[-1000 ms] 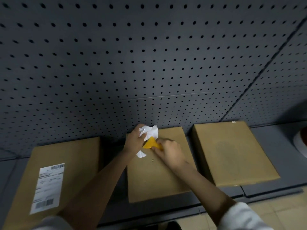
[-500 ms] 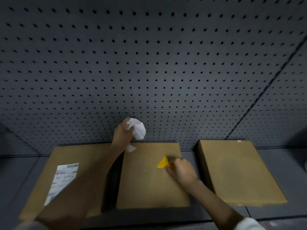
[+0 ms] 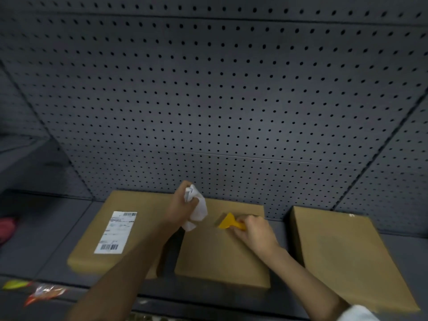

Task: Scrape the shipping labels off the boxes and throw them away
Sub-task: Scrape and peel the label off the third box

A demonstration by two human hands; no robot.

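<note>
Dim, soft overall, with wide-angle bending at edges.

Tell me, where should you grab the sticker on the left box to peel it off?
Probably a corner. The label lies flat on the left box, so nothing sticks up to pinch. Slide the scraper under the near corner by the barcode, then pull the lifted edge away.

You have three flat brown boxes lying side by side on the shelf. The left box (image 3: 97,230) carries a white label (image 3: 115,232) with barcodes at both ends. The middle box (image 3: 220,256) and right box (image 3: 342,256) show bare tops. A crumpled white label (image 3: 196,205) is bunched up above the middle box's far left corner. A yellow scraper (image 3: 228,222) sits blade-down on the middle box.
</note>
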